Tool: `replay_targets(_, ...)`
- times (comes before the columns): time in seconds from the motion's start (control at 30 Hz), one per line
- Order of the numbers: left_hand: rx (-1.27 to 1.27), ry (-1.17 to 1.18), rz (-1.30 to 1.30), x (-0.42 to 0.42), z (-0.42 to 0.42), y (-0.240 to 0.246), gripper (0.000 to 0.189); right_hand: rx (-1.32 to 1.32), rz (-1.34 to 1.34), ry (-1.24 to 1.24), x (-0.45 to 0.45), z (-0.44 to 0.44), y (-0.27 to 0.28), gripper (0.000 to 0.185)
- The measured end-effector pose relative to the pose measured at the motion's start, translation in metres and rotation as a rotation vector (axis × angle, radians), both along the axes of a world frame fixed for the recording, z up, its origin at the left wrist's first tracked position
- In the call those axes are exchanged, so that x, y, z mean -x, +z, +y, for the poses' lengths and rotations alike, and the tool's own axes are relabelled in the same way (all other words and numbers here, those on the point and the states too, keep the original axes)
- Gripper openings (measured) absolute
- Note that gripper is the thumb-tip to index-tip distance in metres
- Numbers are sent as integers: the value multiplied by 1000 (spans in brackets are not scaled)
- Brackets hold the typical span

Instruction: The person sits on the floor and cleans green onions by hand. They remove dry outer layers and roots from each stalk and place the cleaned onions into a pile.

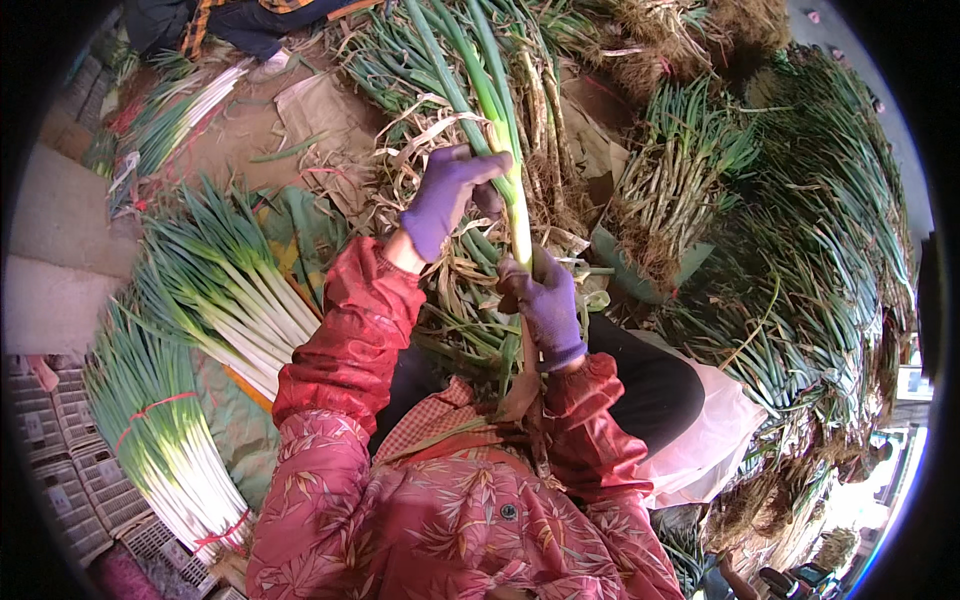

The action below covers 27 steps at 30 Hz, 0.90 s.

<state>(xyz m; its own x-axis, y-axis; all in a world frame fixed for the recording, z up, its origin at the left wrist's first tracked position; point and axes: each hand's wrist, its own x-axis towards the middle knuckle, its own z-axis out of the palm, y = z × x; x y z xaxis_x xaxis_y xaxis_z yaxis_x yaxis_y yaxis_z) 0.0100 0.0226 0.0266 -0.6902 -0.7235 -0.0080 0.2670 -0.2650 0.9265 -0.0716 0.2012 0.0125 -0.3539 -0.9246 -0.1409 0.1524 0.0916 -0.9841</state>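
A large green onion point(519, 214) stands nearly upright in front of my body, its green leaves pointing away from me. My left hand point(454, 196), in a purple knit glove, grips it where the leaves branch from the stalk. Lower down, my right hand point(551, 304), gloved the same way, is closed around the pale stalk. A strip of brownish outer skin point(523, 390) hangs below the right hand towards my lap. The root end is partly hidden by that hand and the loose skin. Stripped leaves and dry skins point(457, 289) lie heaped beneath both hands.
Cleaned green onions point(255, 300) lie at left, beside a bundle point(176, 442) tied with red bands. Plastic crates point(94, 480) stand beyond. Unpeeled onions point(679, 172) with earthy roots and a large pile point(817, 247) fill the right. Another person's leg point(251, 30) shows at top left.
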Motion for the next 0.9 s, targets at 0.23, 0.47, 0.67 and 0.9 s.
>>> replay_targets(0.23,-456,-251,155,0,4,-26,34,91,-717,295,7,17,-23,57)
replay_targets(0.47,-78,-22,-151,0,8,-9,19,29,168,30,31,-43,7,27)
replay_targets(0.67,-278,-6,-80,2,-4,-11,23,-170,567,136,33,38,-20,13)
replay_targets(0.9,-170,149,50,-8,-53,-60,25,-549,1155,582,3,206,-13,12)
